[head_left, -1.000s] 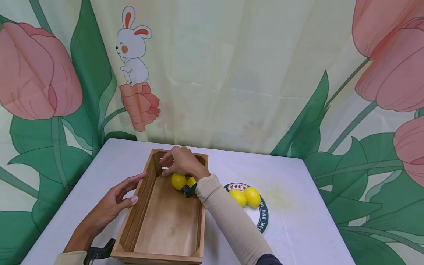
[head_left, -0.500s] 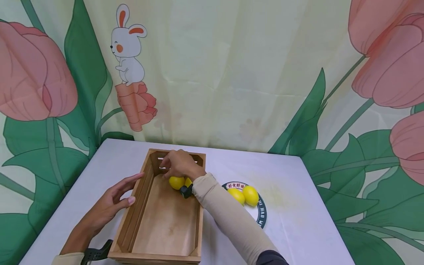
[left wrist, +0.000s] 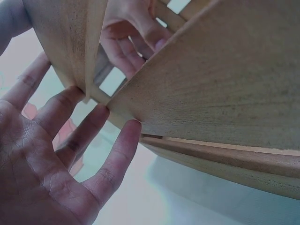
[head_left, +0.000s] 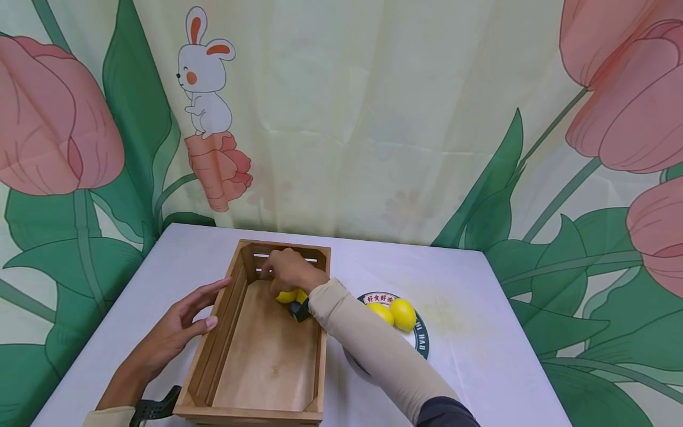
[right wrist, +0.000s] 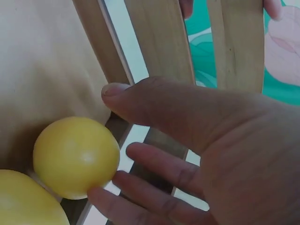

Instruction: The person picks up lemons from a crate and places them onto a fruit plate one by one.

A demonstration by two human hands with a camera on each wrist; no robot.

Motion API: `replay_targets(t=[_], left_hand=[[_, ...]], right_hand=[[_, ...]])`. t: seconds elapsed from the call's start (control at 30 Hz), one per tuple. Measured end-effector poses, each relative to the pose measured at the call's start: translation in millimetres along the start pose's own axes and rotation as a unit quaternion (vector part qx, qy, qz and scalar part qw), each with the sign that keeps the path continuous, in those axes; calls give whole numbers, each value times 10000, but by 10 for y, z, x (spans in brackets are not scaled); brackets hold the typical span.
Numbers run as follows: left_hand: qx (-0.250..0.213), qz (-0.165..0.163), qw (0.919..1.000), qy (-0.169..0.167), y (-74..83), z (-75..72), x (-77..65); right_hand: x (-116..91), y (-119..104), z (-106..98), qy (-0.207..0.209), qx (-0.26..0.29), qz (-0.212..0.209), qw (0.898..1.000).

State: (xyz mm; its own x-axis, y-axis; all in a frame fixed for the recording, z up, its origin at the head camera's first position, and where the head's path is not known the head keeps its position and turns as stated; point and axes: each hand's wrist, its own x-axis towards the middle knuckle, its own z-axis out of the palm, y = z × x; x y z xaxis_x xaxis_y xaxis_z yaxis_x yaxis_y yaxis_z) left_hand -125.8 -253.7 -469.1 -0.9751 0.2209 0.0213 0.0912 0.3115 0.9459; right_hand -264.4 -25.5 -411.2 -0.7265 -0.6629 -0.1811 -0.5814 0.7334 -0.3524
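Note:
My left hand [head_left: 176,332] rests its outstretched fingertips against the left side of a slatted wooden crate [head_left: 248,413]. In the left wrist view, the fingers [left wrist: 119,154] are straight and spread along the slats. Inside the crate's far end is my right hand [head_left: 292,270], reaching down beside two yellow lemons. The right wrist view has one lemon [right wrist: 77,157] right at the fingertips, while the thumb [right wrist: 145,96] stands apart from it. A second lemon [right wrist: 28,201] lies alongside the first. From the head view, the right hand and wrist strap partly hide both.
Right of the crate, a round plate [head_left: 423,341] with a dark lettered rim bears two more lemons [head_left: 402,314], partly covered by the right sleeve [head_left: 368,338]. A white tablecloth [head_left: 469,356] covers the table. Behind hangs a curtain [head_left: 341,118] printed with tulips and a rabbit.
My right hand has lowered slightly and come nearer the lemons in the crate, covering more of them. The left hand stays at the crate's side; the head view has shifted slightly.

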Motion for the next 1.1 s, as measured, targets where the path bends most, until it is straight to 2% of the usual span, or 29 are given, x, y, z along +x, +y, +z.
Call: replay_targets(t=[0.17, 0.23, 0.37, 0.57, 1.1], left_hand=[[-15, -39, 10000, -58, 0, -4, 2], [-27, -65, 9999, -86, 3, -7, 3], [-1, -84, 9999, -94, 3, -15, 4], [40, -56, 9999, -81, 6, -19, 4], [-5, -52, 9999, -91, -12, -28, -1]], right_hand=[[-10, -6, 25, -195, 738, -205, 9969], [-8, -9, 31, -225, 842, -236, 9959], [-2, -12, 39, -266, 718, -335, 9965], [15, -20, 80, -609, 473, -705, 9945], [102, -80, 209, -1112, 54, -1058, 9881]])
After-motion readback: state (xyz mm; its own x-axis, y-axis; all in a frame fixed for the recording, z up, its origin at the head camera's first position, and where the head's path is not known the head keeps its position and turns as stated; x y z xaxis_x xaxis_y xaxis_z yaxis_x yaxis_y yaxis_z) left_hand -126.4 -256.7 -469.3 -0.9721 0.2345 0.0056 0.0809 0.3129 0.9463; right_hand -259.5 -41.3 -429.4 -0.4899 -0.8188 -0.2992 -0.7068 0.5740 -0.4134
